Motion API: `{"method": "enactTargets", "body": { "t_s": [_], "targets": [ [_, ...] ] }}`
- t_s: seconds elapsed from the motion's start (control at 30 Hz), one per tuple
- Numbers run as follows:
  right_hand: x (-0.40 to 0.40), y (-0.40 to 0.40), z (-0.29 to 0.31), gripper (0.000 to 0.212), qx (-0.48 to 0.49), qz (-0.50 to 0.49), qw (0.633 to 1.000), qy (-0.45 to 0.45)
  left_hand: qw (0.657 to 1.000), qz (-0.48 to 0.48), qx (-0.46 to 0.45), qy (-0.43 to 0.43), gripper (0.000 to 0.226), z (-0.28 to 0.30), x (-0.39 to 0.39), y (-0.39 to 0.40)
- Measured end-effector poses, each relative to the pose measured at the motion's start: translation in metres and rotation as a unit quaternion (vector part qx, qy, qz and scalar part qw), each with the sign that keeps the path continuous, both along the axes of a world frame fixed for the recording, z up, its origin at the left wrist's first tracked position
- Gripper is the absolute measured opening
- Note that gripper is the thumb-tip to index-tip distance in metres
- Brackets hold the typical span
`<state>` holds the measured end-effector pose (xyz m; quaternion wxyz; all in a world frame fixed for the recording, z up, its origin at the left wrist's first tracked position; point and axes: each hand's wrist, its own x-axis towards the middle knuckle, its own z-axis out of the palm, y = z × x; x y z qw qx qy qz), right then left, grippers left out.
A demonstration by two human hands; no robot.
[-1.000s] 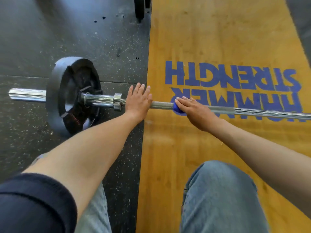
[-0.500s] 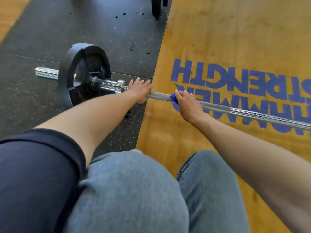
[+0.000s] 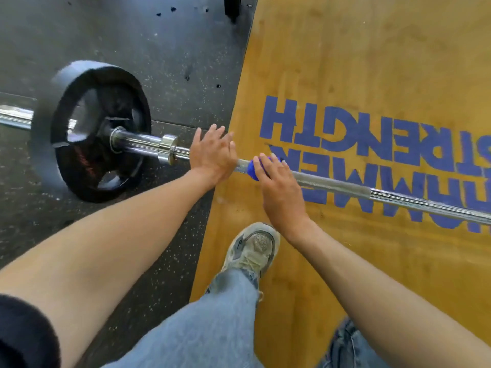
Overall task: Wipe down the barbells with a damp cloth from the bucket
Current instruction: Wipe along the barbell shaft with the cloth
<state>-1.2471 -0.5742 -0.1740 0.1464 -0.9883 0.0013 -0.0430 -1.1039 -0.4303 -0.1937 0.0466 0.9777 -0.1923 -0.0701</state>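
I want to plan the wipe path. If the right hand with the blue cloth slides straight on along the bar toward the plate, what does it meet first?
Most likely the left hand, which rests on the bar just beyond the right hand and its cloth.

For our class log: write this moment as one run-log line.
left hand: rests on bar | right hand: holds cloth on bar | plate: on sleeve | bucket: unseen

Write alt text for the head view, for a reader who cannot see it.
A person's right hand presses a blue cloth onto a barbell shaft lying across a wooden platform, while the left hand rests flat on the bar beside the collar. A black weight plate sits on rubber flooring.
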Motion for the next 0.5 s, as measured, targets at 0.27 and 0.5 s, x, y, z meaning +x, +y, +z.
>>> {"method": "enactTargets", "body": {
  "t_s": [0.27, 0.5],
  "targets": [
    [0.047, 0.011, 0.002, 0.055, 0.085, -0.110, 0.990, 0.004, 0.999, 0.009, -0.037, -0.001, 0.052, 0.000, 0.035, -0.023],
    [0.041, -0.047, -0.007, 0.047, 0.078, -0.201, 0.976, -0.031, 0.999, 0.003, -0.049, 0.006, 0.056, 0.003, 0.064, -0.039]
  ]
}}
